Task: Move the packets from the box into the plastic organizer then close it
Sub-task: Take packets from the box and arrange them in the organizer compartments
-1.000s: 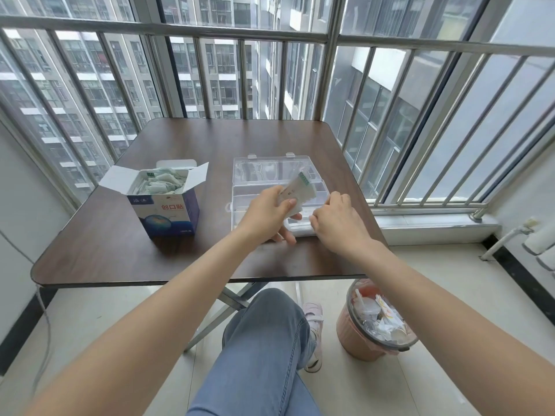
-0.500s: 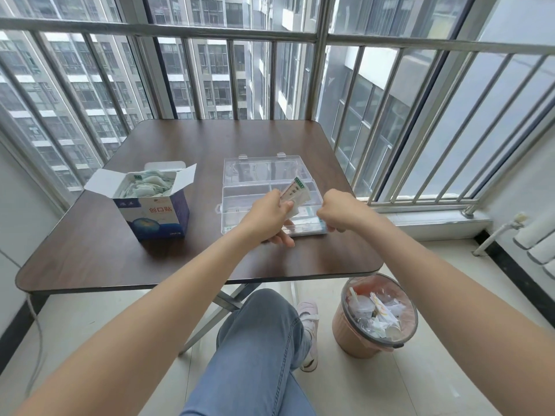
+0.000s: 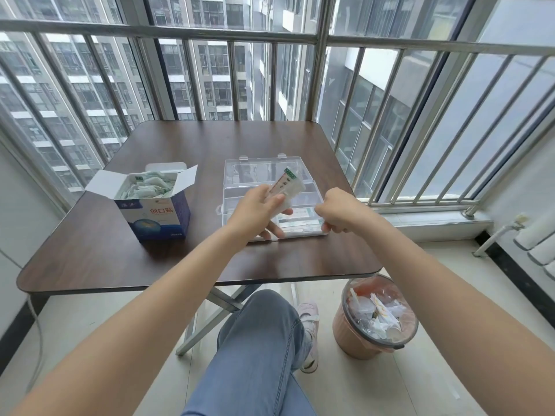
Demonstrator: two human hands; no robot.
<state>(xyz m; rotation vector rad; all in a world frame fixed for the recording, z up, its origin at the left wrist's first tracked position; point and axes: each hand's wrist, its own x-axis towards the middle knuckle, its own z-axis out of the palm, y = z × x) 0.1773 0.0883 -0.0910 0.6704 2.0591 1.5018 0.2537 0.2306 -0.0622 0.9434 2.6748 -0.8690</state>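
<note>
A blue and white cardboard box (image 3: 156, 219) stands open on the left of the table, with several white packets (image 3: 147, 187) inside. The clear plastic organizer (image 3: 240, 175) lies open to its right, lid flat toward the window. My left hand (image 3: 258, 205) grips a stack of white packets (image 3: 286, 186) above the organizer's middle. More packets (image 3: 297, 219) lie in its near right compartment. My right hand (image 3: 338, 210) is curled at the organizer's near right corner, fingertips down at the tray edge; I cannot tell whether it pinches anything.
The dark wooden table (image 3: 150, 265) sits against a barred balcony railing (image 3: 390, 115). A pink waste bin (image 3: 374, 319) full of wrappers stands on the floor below the table's right corner. My jeans-clad leg (image 3: 258, 355) is under the table's front edge.
My left hand has lifted the stack of packets slightly higher over the organizer. My right hand has stayed at the near right corner, shifting a little outward.
</note>
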